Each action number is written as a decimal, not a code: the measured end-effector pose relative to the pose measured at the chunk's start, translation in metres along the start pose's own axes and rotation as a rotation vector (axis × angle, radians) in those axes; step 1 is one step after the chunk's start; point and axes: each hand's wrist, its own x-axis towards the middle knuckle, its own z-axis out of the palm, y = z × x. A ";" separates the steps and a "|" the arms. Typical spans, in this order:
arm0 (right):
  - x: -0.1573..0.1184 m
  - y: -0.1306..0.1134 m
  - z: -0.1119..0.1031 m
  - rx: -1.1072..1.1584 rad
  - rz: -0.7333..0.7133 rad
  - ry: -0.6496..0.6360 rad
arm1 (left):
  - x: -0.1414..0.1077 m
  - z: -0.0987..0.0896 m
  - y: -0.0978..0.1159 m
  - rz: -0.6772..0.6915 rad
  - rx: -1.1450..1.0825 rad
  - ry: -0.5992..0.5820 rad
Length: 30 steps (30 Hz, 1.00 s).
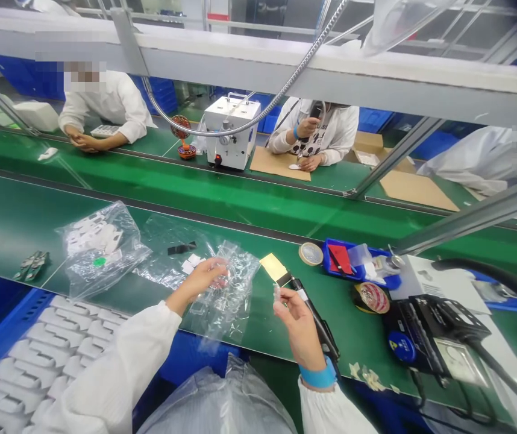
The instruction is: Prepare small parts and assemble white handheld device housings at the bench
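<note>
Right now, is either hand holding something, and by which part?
The right hand pinches a small translucent piece by its lower end. The left hand is at the clear plastic bag; whether it holds anything cannot be told.

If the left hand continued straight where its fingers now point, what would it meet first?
Most likely the crumpled clear plastic bag, close by the left hand; depth is unclear, so they may already touch.

On the counter (265,325), one bag (127,248) lies left of another bag (235,289). Right of both, a tape roll (311,254) sits beside a tray (347,277).
</note>
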 end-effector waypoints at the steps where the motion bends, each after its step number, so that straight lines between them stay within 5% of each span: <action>1: 0.003 -0.003 -0.004 0.013 -0.001 0.017 | -0.010 0.003 0.012 0.011 -0.018 -0.056; 6: 0.017 -0.022 -0.040 0.095 -0.073 0.212 | -0.050 0.033 0.062 0.038 -0.127 -0.342; 11: 0.012 -0.047 -0.077 0.180 -0.199 0.410 | -0.044 0.062 0.062 0.017 -0.255 -0.466; 16: -0.011 -0.063 -0.090 0.212 -0.229 0.431 | -0.008 0.065 0.024 -0.022 -0.296 -0.347; 20: -0.019 -0.052 -0.078 0.201 -0.178 0.355 | 0.020 0.050 -0.013 -0.063 -0.171 -0.240; 25: -0.013 0.003 -0.036 0.128 -0.005 0.132 | 0.048 0.033 -0.054 -0.015 0.105 0.001; 30: -0.007 0.067 0.001 0.064 0.128 -0.034 | 0.050 0.032 -0.069 0.253 0.432 0.247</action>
